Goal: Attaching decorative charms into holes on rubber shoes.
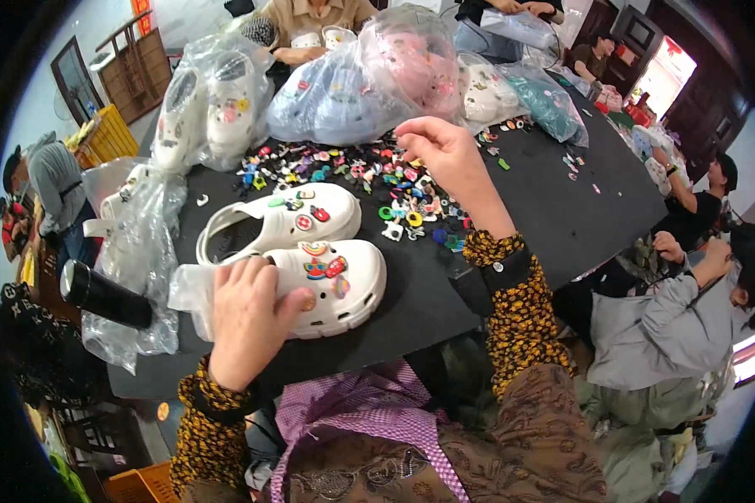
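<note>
Two white clogs lie side by side at the table's left, toes to the right. The far clog (319, 214) carries several colourful shoe charms; the near clog (356, 285) has a rainbow charm (315, 249) and others on its toe. My left hand (252, 314) is closed over the near clog's opening, thumb against its side, with a translucent white plastic piece (191, 293) under the fingers. Above the loose shoe charms (365, 168), my right hand (449, 159) is raised with fingers curled into a pinch. Whatever its fingertips may hold is too small to make out.
Bagged white clogs (231, 109), blue clogs (323, 105) and pink clogs (407, 63) line the table's far side. A black cylindrical bottle (105, 293) lies by a clear plastic bag (147, 251) at left. Several people sit around the black table (587, 201).
</note>
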Demonstrator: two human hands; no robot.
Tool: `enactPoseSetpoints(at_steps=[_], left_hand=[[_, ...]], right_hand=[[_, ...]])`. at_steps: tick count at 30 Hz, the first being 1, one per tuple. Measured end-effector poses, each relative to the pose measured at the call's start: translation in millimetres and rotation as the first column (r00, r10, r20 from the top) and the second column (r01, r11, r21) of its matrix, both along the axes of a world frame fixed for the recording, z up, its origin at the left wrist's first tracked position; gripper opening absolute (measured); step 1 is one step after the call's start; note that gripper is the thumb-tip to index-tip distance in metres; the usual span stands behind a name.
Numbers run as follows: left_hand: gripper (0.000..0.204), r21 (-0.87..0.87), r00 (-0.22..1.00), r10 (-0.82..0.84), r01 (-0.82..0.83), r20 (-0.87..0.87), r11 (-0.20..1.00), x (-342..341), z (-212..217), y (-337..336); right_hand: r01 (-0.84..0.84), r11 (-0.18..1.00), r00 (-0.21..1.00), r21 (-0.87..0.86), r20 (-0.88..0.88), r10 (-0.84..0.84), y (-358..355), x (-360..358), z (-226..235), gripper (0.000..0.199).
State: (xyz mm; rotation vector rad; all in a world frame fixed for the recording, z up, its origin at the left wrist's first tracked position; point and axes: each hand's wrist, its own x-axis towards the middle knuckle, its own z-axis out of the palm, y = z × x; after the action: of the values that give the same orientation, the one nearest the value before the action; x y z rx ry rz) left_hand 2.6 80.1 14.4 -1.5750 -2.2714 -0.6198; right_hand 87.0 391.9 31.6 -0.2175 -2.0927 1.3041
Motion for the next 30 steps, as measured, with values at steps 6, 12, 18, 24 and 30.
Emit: enactPoseSetpoints(at_steps=[6, 12, 18, 24, 30], left_hand=[[0.029, 0.019, 0.995, 0.085, -0.086, 0.055, 0.996, 2.9, -6.1, 4.8], [0.021, 0.071, 0.994, 0.095, -0.099, 0.055, 0.993, 6.4, -9.3, 5.7], [0.021, 0.086, 0.992, 0.091, -0.098, 0.088, 0.991, 5.1, -10.4, 6.2], [0.021, 0.05, 0.985, 0.11, -0.118, 0.136, 0.992, 5.8, -6.1, 6.8], [0.021, 0.089, 0.99, 0.099, -0.108, 0.104, 0.99, 3.8, -10.5, 7.0]], right_hand=[[0.062, 0.996, 0.976, 0.064, 0.205, -0.074, 14.4, -1.7, -53.1, 0.015], [-0.065, 0.928, 0.971, 0.367, 0.237, -0.026, 19.0, -1.6, -88.2, 0.019], [-0.052, 0.707, 0.968, 0.705, 0.209, -0.136, 22.6, 7.8, -103.1, 0.021], [-0.037, 0.737, 0.954, 0.675, 0.243, -0.174, 23.7, 11.8, -102.1, 0.008], [0.065, 0.802, 0.983, 0.594, 0.101, -0.154, 22.4, 10.0, -101.0, 0.01]])
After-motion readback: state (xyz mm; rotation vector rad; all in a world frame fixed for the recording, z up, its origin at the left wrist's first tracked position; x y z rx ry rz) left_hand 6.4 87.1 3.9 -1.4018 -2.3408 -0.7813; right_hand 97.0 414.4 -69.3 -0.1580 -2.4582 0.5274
